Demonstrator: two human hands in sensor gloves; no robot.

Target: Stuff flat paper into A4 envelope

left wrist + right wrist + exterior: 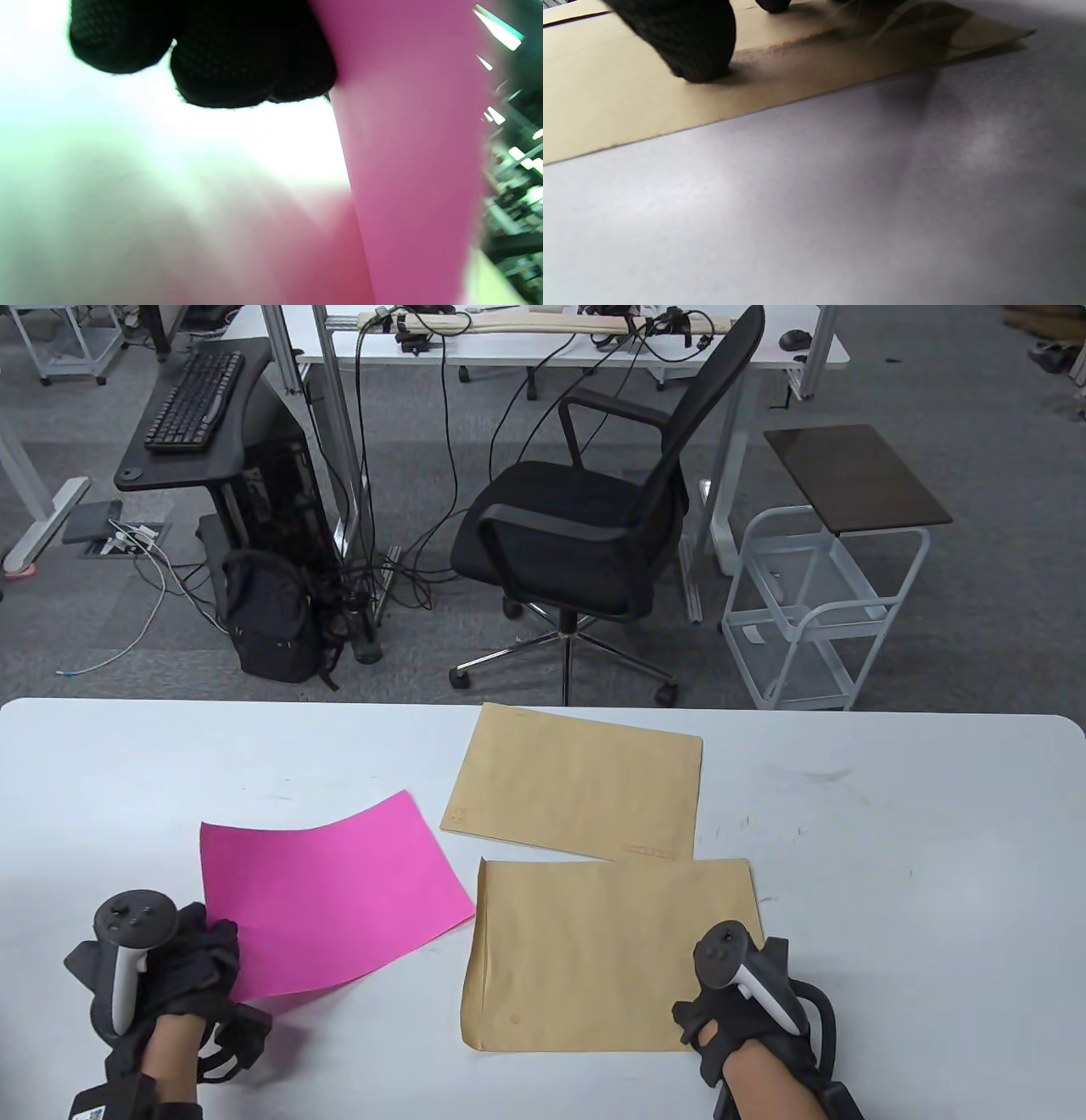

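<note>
A pink sheet of paper (pixel 331 891) lies left of centre on the white table (pixel 891 899), bowed upward. My left hand (pixel 216 954) grips its near left corner and holds that edge off the table. In the left wrist view my gloved fingers (pixel 212 59) sit against the pink sheet (pixel 407 148). A brown A4 envelope (pixel 602 954) lies flat in front of me. My right hand (pixel 708 997) rests on its near right corner. In the right wrist view a fingertip (pixel 687 42) presses on the envelope (pixel 619 110).
A second brown envelope (pixel 577 793) lies flat just beyond the first, almost touching it. Bare table (pixel 840 190) lies right of the envelopes. An office chair (pixel 585 534) and a white trolley (pixel 827 602) stand beyond the far edge.
</note>
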